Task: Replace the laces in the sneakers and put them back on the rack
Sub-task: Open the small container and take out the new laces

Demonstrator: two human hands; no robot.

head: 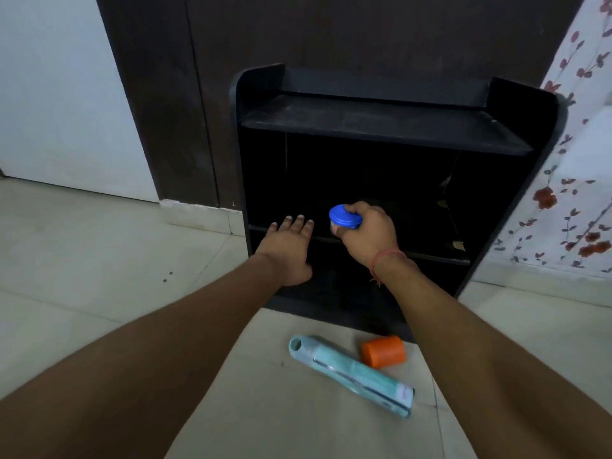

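Blue-lidded jar (344, 219) gripped by right hand (367, 231) at black rack (381, 117) shelf; left hand (288, 245) flat, fingers spread.

One black rack (390, 127) stands against a dark wall, with two shelves visible. Two hands reach toward the rack's lower shelf: one left hand (288, 250) and one right hand (367, 233), the latter holding one blue-lidded container (344, 218). On the floor in front of the rack lie two items: one teal tube (351, 376) and one orange cap (383, 351).
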